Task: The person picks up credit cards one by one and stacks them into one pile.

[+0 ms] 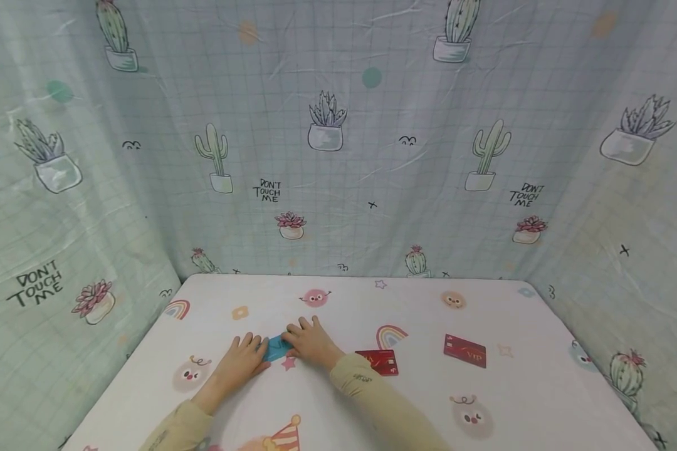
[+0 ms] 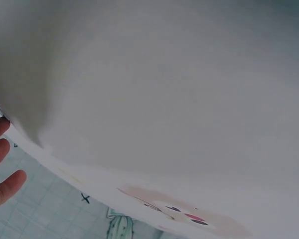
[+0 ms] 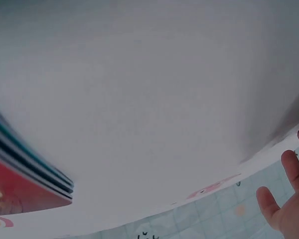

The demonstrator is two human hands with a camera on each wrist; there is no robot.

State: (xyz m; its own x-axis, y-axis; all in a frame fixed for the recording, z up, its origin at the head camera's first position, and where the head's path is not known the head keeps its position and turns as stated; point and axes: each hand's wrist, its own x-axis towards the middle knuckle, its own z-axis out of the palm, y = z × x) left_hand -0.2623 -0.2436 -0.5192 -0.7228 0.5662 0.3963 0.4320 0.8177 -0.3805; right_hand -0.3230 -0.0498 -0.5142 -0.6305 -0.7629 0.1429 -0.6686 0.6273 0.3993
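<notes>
A blue card [image 1: 277, 349] is on the white table between both hands in the head view. The left hand [image 1: 238, 363] pinches its left end between thumb and index finger. From the opposite side the right hand [image 1: 311, 341] pinches its right end, covering that part. In the left wrist view only a few left fingertips [image 2: 9, 188] show at the left edge. The right wrist view has right fingers [image 3: 294, 169] at its right edge. Whether the blue card is one card or several cannot be seen.
Red cards [image 1: 385, 362] lie beside the right forearm, partly behind the sleeve; the right wrist view shows them as a stack [image 3: 30, 189]. Farther right lies a red VIP card [image 1: 465, 351]. A cactus-print curtain [image 1: 350, 169] encloses the table [image 1: 519, 401].
</notes>
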